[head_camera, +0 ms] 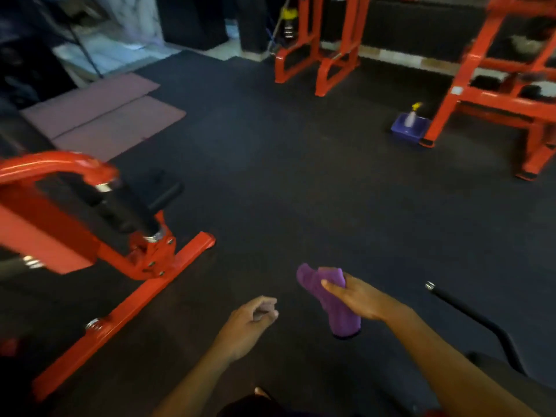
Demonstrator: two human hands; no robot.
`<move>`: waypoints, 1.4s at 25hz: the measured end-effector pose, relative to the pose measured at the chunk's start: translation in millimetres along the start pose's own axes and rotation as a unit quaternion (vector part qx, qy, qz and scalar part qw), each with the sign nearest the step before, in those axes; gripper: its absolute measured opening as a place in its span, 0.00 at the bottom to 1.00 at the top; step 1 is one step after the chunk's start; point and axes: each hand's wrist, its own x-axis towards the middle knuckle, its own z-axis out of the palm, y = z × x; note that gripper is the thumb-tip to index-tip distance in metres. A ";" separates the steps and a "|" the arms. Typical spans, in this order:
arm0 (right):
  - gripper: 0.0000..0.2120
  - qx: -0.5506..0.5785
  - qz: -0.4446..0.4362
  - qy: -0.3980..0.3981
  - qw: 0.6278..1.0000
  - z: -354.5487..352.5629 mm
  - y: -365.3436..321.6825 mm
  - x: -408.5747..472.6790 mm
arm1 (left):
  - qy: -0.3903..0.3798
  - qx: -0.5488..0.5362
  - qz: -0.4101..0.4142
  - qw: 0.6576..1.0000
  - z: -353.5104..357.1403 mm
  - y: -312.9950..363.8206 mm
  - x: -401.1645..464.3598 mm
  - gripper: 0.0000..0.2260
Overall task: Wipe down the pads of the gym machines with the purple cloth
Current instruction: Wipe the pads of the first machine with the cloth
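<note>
My right hand [356,297] grips the purple cloth [326,291] low in the head view, above the dark rubber floor; the cloth hangs down from the fist. My left hand [251,319] is beside it to the left, fingers loosely curled and holding nothing. A red gym machine [90,236] with a black roller pad [129,210] and a flat black pad [162,188] stands at the left, apart from both hands.
Red racks stand at the back middle [319,46] and far right [496,94]. A spray bottle [410,115] sits in a blue tub [409,130] by the right rack. Purple-brown mats [102,115] lie at the back left. A black bar [469,314] slants at the lower right.
</note>
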 end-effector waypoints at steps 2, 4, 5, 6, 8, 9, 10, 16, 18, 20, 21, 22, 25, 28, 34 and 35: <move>0.25 -0.041 -0.054 -0.030 0.997 16.4 -42.9 21.7 | 0.025 -0.019 -0.009 0.999 -32.0 -13.8 2.3 0.11; 0.25 -0.048 -0.069 -0.034 0.996 32.6 -81.5 45.7 | 0.062 -0.026 0.003 0.998 -61.5 -24.0 1.6 0.12; 0.24 -0.045 -0.079 -0.025 0.996 38.0 -96.5 56.2 | 0.077 -0.026 0.015 0.997 -72.3 -25.2 2.9 0.14; 0.22 -0.038 -0.097 -0.011 0.994 41.3 -106.5 63.9 | 0.085 -0.024 0.023 0.996 -78.5 -24.4 5.2 0.15; 0.14 -0.037 -0.145 0.002 0.989 51.7 -130.8 90.9 | 0.114 -0.018 0.031 0.993 -98.3 -29.9 11.7 0.18; 0.12 -0.038 -0.159 0.001 0.987 54.2 -139.7 104.5 | 0.130 -0.018 0.038 0.991 -106.3 -32.6 18.3 0.21; 0.13 -0.039 -0.164 -0.012 0.986 54.4 -147.2 115.6 | 0.144 -0.013 0.046 0.988 -112.3 -35.6 25.7 0.25; 0.12 -0.083 -0.202 -0.081 0.973 18.2 -179.0 184.8 | 0.197 0.090 0.085 0.973 -137.4 -21.3 105.8 0.36; 0.10 -0.082 -0.212 -0.089 0.970 -5.2 -185.9 217.4 | 0.195 0.092 0.064 0.974 -148.4 -11.8 143.8 0.28; 0.09 -0.086 -0.212 -0.098 0.968 -29.8 -188.6 254.0 | 0.187 0.097 0.039 0.977 -155.1 -2.3 181.3 0.15; 0.10 -0.082 -0.209 -0.102 0.969 -39.4 -190.0 271.6 | 0.188 0.103 0.030 0.976 -157.5 4.1 195.7 0.12; 0.10 -0.074 -0.204 -0.105 0.970 -49.1 -193.8 290.5 | 0.199 0.107 0.024 0.974 -159.7 10.5 210.7 0.10; 0.17 -0.058 -0.193 -0.115 0.973 -63.9 -217.3 346.6 | 0.267 0.099 -0.012 0.958 -173.4 27.2 245.3 0.11; 0.18 -0.060 -0.214 -0.149 0.963 -61.1 -259.2 392.4 | 0.380 0.082 -0.056 0.920 -192.3 27.1 258.5 0.21; 0.17 -0.042 -0.230 -0.189 0.954 -17.6 -353.2 464.3 | 0.572 0.063 -0.148 0.804 -253.0 -16.7 256.9 0.25; 0.17 -0.040 -0.236 -0.198 0.951 -11.8 -370.6 472.0 | 0.600 0.060 -0.152 0.783 -268.2 -24.0 258.4 0.25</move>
